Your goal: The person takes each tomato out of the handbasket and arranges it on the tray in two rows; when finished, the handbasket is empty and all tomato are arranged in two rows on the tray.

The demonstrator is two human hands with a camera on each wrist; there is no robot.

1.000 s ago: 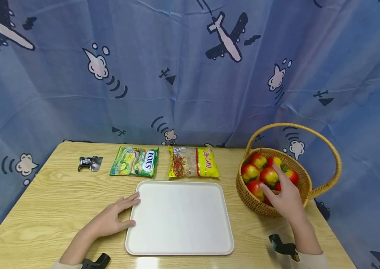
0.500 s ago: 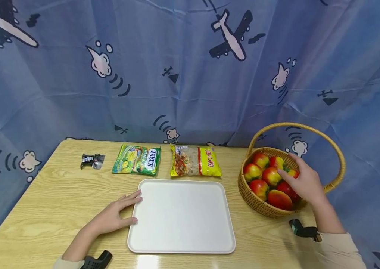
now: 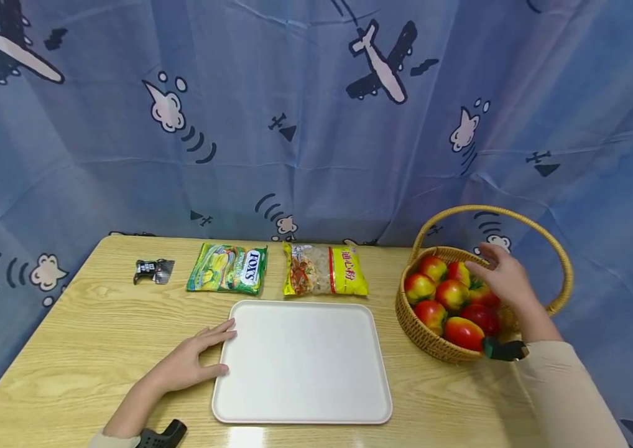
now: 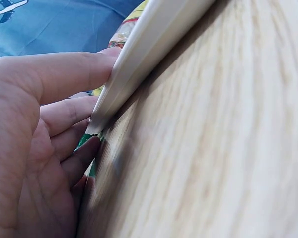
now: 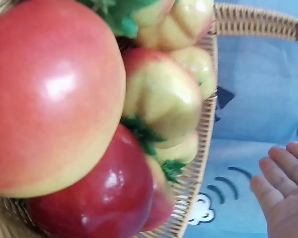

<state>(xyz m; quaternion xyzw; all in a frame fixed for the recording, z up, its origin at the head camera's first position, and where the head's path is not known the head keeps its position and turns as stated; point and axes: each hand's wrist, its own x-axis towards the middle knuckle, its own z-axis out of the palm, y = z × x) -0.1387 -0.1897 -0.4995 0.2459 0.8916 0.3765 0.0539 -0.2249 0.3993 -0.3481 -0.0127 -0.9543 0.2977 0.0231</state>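
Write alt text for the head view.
A person's right hand hovers at a wicker basket of red and yellow fruit, while the left hand touches the left rim of a white tray. Beyond it, on a wooden table, lie a green packet, a yellow packet and a small black packet.

Head cam fwd/down, L nr tray (image 3: 302,362), R nr basket (image 3: 424,336), head sees both
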